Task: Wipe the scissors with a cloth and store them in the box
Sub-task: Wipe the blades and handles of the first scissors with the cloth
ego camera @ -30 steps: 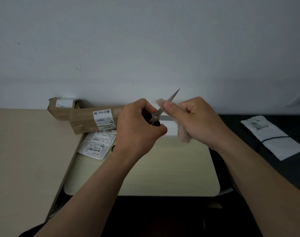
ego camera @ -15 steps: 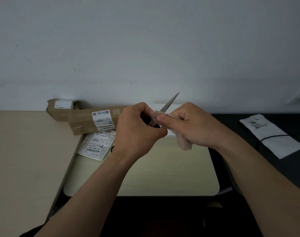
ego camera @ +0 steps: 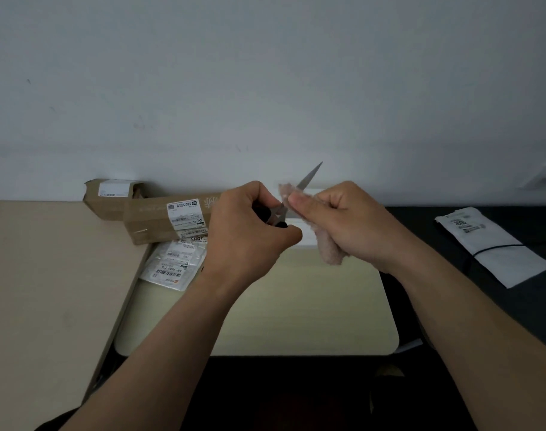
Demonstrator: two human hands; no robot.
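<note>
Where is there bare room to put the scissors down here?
Bare: the small cream tabletop in front of the plastic label bags; the tan wooden desk left of the brown cardboard boxes. Crowded: around those boxes and bags.

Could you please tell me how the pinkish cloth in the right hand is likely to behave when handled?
The cloth is probably floppy: its free end hangs limp below the right hand. It looks fuzzy, so it likely drags rather than slides along the scissors blade. It seems light: a thumb pinch holds it.
</note>
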